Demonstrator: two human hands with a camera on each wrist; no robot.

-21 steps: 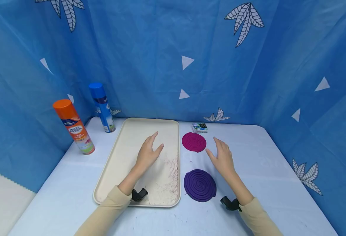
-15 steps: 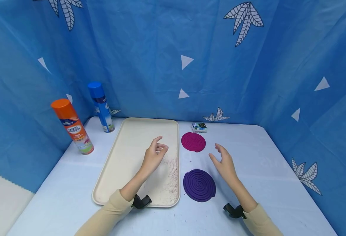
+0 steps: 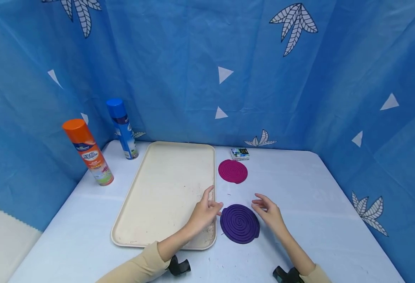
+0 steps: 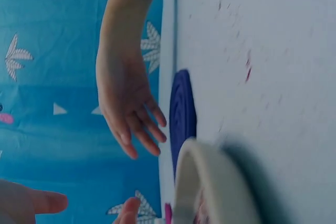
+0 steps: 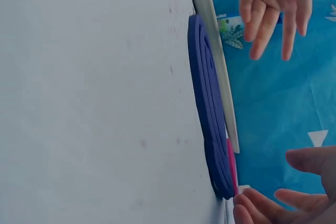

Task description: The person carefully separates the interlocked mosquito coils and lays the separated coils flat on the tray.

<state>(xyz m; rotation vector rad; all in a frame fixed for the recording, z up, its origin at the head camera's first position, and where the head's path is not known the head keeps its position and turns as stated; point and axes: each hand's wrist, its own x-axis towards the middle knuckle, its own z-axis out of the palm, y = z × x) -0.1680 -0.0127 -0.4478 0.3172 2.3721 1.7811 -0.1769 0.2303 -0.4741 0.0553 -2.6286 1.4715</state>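
Note:
A dark purple spiral disc (image 3: 240,224) lies flat on the white table between my two hands. My left hand (image 3: 203,214) hovers over the right edge of the cream tray (image 3: 165,188), its fingertips near the disc's left side. Beyond the disc's right side is my right hand (image 3: 270,214), fingers loosely bent. Neither hand holds anything. In the right wrist view, the purple disc (image 5: 207,98) shows edge-on, with fingers of my right hand (image 5: 310,192) near its far end; contact cannot be told. A smaller magenta spiral disc (image 3: 233,171) lies farther back.
A small patterned box (image 3: 240,153) sits behind the magenta disc. Left of the tray stand an orange spray can (image 3: 88,152) and a blue spray can (image 3: 123,129). A blue curtain (image 3: 193,70) encloses the table's back and sides. Reddish crumbs mark the tray's right part.
My left hand has moved right and nearer, from above the tray's middle to beside the purple disc. My right hand has come nearer, down to the disc's right side. The discs have not moved.

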